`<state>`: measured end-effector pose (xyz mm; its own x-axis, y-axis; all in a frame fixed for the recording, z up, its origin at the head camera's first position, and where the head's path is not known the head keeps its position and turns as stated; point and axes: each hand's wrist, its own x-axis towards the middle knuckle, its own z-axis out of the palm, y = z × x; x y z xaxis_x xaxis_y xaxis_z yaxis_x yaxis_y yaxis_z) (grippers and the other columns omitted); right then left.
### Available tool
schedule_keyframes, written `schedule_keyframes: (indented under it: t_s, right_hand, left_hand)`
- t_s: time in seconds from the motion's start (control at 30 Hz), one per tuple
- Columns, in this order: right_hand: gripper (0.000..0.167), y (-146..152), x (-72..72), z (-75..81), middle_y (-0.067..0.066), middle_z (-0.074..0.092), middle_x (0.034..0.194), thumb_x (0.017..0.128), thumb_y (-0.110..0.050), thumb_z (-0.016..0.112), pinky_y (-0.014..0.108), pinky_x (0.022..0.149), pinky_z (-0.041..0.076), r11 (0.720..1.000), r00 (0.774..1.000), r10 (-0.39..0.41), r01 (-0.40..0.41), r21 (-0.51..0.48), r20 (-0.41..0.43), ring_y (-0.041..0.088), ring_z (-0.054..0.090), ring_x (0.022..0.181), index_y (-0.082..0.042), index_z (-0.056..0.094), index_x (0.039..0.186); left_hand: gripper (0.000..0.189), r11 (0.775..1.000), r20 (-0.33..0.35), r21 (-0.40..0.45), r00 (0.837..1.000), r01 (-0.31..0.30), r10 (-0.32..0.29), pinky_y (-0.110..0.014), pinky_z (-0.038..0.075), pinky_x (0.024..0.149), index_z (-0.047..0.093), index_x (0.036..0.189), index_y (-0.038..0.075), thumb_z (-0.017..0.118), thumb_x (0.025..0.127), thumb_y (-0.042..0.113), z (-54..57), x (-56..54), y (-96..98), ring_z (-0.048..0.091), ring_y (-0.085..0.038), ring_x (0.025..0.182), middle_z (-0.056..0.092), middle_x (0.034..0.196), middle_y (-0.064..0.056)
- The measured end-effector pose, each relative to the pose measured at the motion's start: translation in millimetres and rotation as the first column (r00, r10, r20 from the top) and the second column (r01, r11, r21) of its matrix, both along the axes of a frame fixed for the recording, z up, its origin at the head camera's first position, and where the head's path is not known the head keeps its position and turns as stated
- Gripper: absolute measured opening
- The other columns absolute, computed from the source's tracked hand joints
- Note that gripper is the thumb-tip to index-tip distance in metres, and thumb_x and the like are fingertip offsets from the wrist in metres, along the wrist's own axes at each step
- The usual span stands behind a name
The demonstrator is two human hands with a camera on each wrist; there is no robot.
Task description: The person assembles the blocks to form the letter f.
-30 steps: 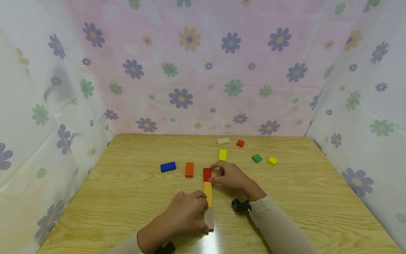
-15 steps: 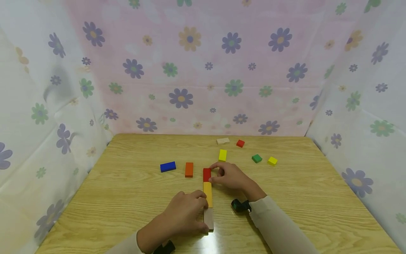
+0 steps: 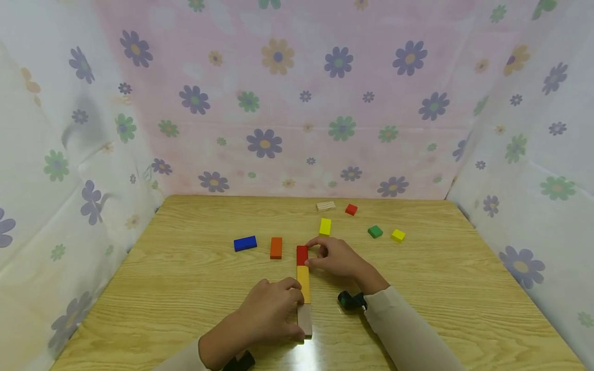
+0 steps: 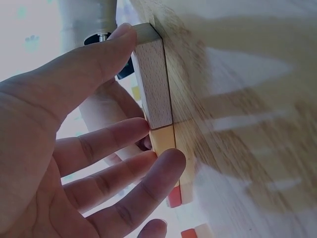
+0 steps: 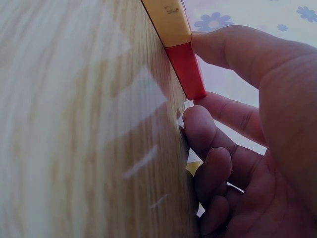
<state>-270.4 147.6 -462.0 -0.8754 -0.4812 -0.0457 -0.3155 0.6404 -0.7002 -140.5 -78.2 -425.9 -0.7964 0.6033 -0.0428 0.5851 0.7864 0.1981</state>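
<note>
Red block (image 3: 301,254) pinched by right fingers (image 5: 233,114); left fingers (image 4: 106,139), spread, grip wooden block (image 4: 155,82).

Tabletop (image 3: 185,288), wood-grained. End to end: red block (image 3: 302,254), amber block (image 3: 303,281), beige block (image 3: 304,317). Loose: blue block (image 3: 245,243), orange block (image 3: 276,248), two yellow blocks (image 3: 325,226), green block (image 3: 375,231), small red piece (image 3: 351,209), striped block (image 3: 326,206).

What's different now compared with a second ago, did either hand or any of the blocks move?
Nothing visibly changed. The left hand stays at the plain wooden block and the yellow-orange block, the right hand at the red block in the row. The loose blue block and orange block lie where they were.
</note>
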Motion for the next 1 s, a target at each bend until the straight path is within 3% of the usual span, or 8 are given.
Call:
schedule_keyframes:
  t_s: [0.47,0.73,0.9,1.0]
  right_hand:
    - [0.042,-0.2,1.4,1.1,0.000,0.061,0.079,0.091,-0.038,0.080,0.028,0.060,0.045,1.000,1.000,-0.003,0.003,-0.008,0.010,0.016,0.054,0.068,-0.023,0.068,0.129]
    - [0.044,0.9,0.8,-0.4,0.000,0.061,0.080,0.091,-0.038,0.080,0.028,0.060,0.045,1.000,1.000,-0.002,0.002,-0.012,0.014,0.016,0.054,0.068,-0.021,0.068,0.129]
    - [0.043,0.7,0.5,-0.4,0.000,0.061,0.080,0.091,-0.038,0.080,0.027,0.059,0.045,1.000,1.000,-0.005,0.005,-0.012,0.014,0.015,0.054,0.067,-0.021,0.068,0.129]
    - [0.043,0.6,0.6,0.1,0.000,0.061,0.080,0.091,-0.037,0.080,0.027,0.059,0.045,1.000,1.000,0.001,-0.001,-0.014,0.013,0.016,0.054,0.067,-0.021,0.068,0.129]
  left_hand:
    - [0.051,1.000,0.020,0.000,1.000,-0.002,0.002,-0.028,0.042,0.075,0.074,0.109,0.033,0.085,0.073,0.067,0.4,-0.9,-0.7,0.064,-0.009,0.106,0.064,0.131,0.010]
    - [0.050,1.000,0.025,0.011,1.000,0.006,-0.006,-0.032,0.046,0.077,0.074,0.109,0.033,0.083,0.074,0.067,-0.6,-2.5,-1.5,0.063,-0.007,0.110,0.064,0.130,0.010]
    - [0.052,0.998,-0.008,0.059,1.000,0.020,-0.020,-0.030,0.048,0.075,0.075,0.113,0.028,0.081,0.079,0.066,0.6,-7.5,-4.6,0.063,-0.005,0.105,0.067,0.126,0.011]
    - [0.054,0.997,-0.022,0.079,1.000,0.013,-0.011,-0.027,0.047,0.072,0.074,0.116,0.026,0.082,0.079,0.065,3.4,-13.0,-7.1,0.062,-0.001,0.093,0.067,0.125,0.011]
